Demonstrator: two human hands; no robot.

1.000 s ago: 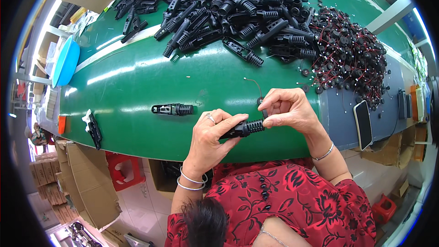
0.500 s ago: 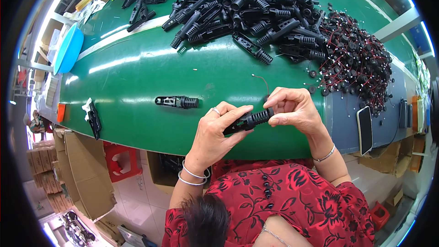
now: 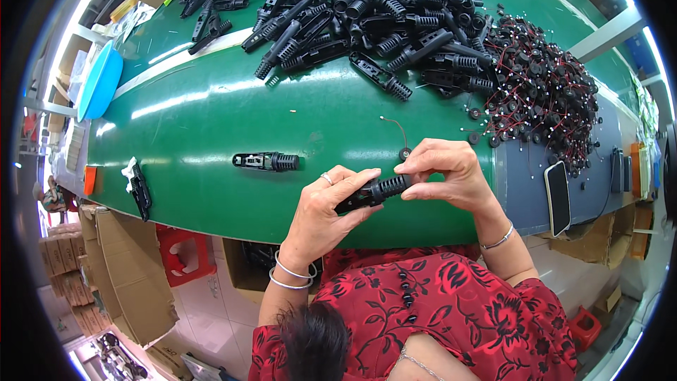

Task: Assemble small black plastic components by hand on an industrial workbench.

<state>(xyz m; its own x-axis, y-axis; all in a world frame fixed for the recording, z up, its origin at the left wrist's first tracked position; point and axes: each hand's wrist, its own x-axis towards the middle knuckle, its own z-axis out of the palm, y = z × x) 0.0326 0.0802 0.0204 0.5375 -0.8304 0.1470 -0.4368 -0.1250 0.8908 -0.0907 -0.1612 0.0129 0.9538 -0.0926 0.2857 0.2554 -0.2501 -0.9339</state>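
Observation:
My left hand (image 3: 326, 204) is closed around the smooth body of a black plastic housing (image 3: 389, 186), which tilts up toward the right. Thumb and forefinger of my right hand (image 3: 448, 175) pinch the ribbed end of that housing; whether a small part also sits between the fingertips is hidden. Just beyond those fingertips, a small round black component (image 3: 404, 154) shows, with a thin red wire running up from it. A second black housing (image 3: 266, 161) lies on the green table to the left of my hands.
A big heap of black housings (image 3: 381, 21) covers the far side. To its right are piled round wired components (image 3: 539, 92). A phone (image 3: 558, 199) rests at the right edge. At the left are another black piece (image 3: 140, 191), a blue basin (image 3: 101, 82) and a cardboard box (image 3: 130, 268).
Both hands stay on the same housing, with the grip barely altered. The whole view has shifted slightly to the left. The round wired component now shows more fully beyond the right fingertips.

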